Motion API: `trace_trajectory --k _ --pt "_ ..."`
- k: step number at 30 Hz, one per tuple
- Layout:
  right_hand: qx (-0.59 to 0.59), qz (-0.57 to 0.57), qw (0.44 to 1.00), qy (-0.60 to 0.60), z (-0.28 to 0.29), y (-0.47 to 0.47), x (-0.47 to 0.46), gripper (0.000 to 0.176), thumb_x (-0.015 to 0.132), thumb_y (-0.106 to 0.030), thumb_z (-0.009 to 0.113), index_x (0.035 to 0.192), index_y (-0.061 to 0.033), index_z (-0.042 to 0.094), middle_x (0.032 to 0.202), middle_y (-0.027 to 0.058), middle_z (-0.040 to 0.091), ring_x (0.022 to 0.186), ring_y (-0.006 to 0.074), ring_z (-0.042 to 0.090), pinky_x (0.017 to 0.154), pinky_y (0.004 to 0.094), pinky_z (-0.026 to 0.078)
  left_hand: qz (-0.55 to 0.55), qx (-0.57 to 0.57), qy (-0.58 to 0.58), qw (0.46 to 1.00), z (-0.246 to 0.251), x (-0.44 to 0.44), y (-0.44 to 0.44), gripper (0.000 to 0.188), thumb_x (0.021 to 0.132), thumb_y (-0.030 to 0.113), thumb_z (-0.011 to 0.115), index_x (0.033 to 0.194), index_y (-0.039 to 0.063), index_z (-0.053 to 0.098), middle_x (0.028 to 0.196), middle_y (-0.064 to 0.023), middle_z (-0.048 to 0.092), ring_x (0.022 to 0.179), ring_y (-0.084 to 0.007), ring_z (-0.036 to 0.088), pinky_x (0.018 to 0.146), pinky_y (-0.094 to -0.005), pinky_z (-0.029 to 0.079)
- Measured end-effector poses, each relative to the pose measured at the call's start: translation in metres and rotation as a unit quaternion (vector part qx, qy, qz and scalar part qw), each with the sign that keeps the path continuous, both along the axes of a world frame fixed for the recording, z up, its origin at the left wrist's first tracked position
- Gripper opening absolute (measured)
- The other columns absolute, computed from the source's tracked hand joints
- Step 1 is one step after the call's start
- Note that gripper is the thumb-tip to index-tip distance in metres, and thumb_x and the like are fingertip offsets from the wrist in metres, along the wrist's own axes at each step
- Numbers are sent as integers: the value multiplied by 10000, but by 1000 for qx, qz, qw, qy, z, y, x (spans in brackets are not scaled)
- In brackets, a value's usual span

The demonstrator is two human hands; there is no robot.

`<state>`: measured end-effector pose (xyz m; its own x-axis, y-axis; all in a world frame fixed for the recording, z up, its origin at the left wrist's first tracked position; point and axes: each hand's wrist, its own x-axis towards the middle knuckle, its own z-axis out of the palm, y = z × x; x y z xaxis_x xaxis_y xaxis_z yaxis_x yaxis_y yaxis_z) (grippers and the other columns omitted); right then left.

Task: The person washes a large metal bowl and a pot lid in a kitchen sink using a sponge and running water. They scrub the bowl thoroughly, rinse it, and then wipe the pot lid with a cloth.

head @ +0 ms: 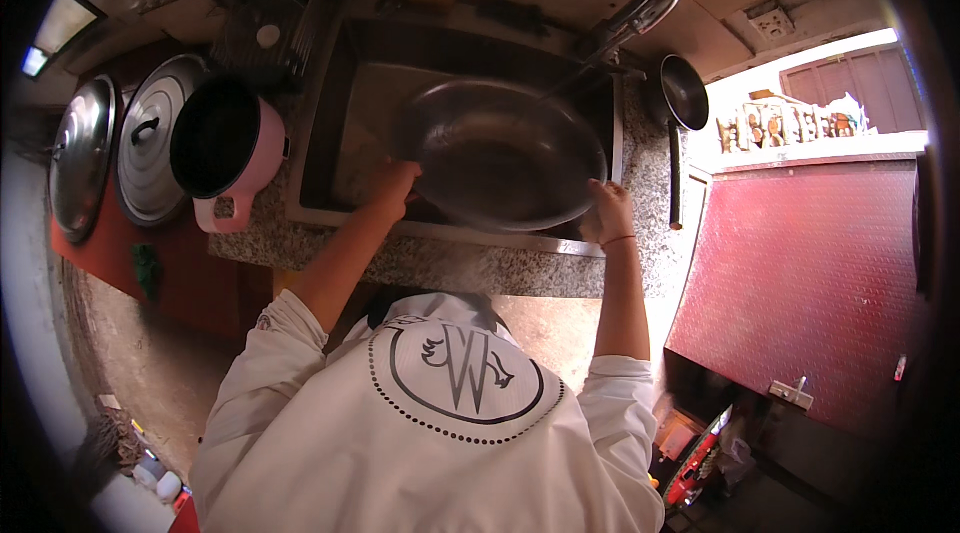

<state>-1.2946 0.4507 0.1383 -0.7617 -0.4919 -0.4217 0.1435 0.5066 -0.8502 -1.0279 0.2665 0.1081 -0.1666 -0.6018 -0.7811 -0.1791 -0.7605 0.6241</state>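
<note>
A large, round metal bowl [502, 158] is over the sink basin [367, 112], between my two hands. My left hand [394, 188] grips its near left rim, and my right hand [609, 212] grips the rim at the right. Most of the fingers are hidden behind the metal. The inside of the bowl looks dark and slightly blurred, so I cannot tell whether anything lies in it. From the back right of the sink, the faucet [637, 7] reaches towards the bowl, its lower end near the far rim.
Left of the sink stands a pink pot [262, 150] with a dark inside. Two metal lids [82, 158] lean beyond it. A small dark saucepan [684, 94] sits on the granite counter [480, 270] at the right, beside a red metal door [802, 255]. A dish rack [270, 30] is behind.
</note>
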Motion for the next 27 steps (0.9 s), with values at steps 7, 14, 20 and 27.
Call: trace_trajectory --k 7,14,20,27 --pt "-14 33 999 -3 -79 -14 11 247 721 -221 654 643 -29 521 534 -46 433 478 47 339 420 231 297 -14 -206 -88 974 26 2 -8 268 713 47 530 978 58 489 898 -111 489 740 -217 468 682 -347 425" --pt "-24 98 992 -80 -135 -41 23 266 724 -251 657 677 -12 549 603 25 535 524 89 481 454 245 385 -24 -367 -118 922 37 17 -10 151 725 40 508 872 50 475 797 -87 474 656 -202 467 616 -313 301" --pt "-109 79 988 -72 -174 -67 27 226 743 -233 637 756 -21 561 627 36 543 506 121 499 450 258 398 -23 -487 -159 858 20 31 -10 221 713 32 515 933 37 505 861 -115 519 729 -238 527 639 -365 408" --pt "-145 75 985 -60 -123 -78 12 288 661 -216 689 823 -1 586 730 55 574 687 117 508 606 264 416 40 -469 -106 876 -7 27 -6 244 763 75 526 998 19 497 951 -100 529 811 -208 507 733 -344 389"
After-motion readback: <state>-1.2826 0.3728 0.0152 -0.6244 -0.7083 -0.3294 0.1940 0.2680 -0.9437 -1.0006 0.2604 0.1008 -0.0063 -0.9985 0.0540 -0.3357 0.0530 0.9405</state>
